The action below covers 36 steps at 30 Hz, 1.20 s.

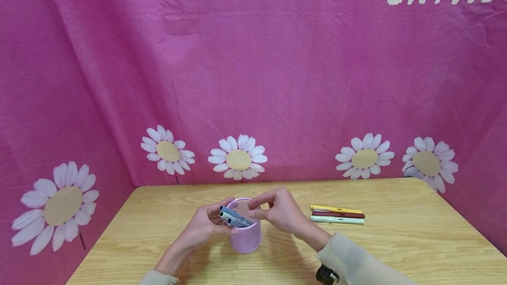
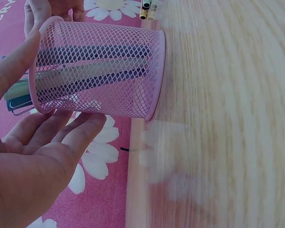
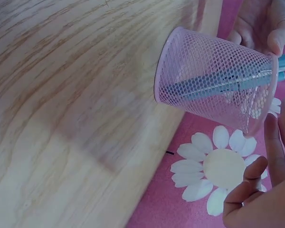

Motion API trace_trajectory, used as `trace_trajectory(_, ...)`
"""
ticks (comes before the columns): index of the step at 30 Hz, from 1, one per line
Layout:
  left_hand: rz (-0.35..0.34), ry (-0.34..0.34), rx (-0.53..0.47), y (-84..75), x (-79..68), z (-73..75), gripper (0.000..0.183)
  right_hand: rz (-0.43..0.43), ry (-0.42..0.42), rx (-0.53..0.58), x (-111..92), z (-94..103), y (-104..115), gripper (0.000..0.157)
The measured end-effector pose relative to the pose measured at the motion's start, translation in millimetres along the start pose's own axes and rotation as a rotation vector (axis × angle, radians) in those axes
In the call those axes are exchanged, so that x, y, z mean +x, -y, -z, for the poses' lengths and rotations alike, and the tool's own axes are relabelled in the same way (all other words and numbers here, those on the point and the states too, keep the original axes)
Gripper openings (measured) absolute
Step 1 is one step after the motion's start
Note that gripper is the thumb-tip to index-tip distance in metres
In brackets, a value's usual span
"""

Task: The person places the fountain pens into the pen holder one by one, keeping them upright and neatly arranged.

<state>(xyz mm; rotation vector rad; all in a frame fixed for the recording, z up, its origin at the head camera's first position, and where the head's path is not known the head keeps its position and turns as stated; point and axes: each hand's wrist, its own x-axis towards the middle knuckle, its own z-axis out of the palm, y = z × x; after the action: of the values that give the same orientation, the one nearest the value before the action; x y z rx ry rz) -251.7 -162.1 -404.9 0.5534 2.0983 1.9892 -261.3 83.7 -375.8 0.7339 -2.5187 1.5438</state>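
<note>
A pink mesh pen holder [image 1: 246, 237] stands upright on the table. Several pens [image 1: 234, 218], grey-blue and pale, lean in it towards its left rim. My left hand [image 1: 203, 224] grips the holder near the top from the left, thumb at the rim and fingers along the far side in the left wrist view. Over the right side of the opening is my right hand [image 1: 283, 211], its index finger and thumb bent near the rim with no pen between them. In the right wrist view, the fingers [image 3: 274, 145] of that hand are close to the rim.
To the right on the wooden table [image 1: 396, 241] lie a yellow pen [image 1: 336, 209], a dark red pen [image 1: 338, 215] and a whitish pen [image 1: 336, 220], side by side. A pink cloth [image 1: 297, 100] with daisies hangs behind the table and at its sides.
</note>
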Motion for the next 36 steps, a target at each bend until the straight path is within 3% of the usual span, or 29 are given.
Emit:
trace_trajectory(6,-0.002,-0.014,0.012,-0.8,-1.3,-0.6,0.083,-0.007,-0.021,-0.037,-3.7,11.4,2.9,0.014)
trace_trajectory(13,-0.007,-0.021,0.011,-1.4,-0.9,-0.9,0.084,-0.011,-0.037,-0.089,-17.8,40.9,1.4,0.014)
trace_trajectory(25,-0.017,-0.021,0.025,-2.2,0.5,-0.7,0.087,-0.043,-0.029,-0.228,-44.1,98.4,-21.0,0.015)
trace_trajectory(36,-0.025,-0.021,0.025,0.2,0.4,-2.5,0.087,-0.048,-0.035,-0.322,-56.1,128.8,-39.1,0.02)
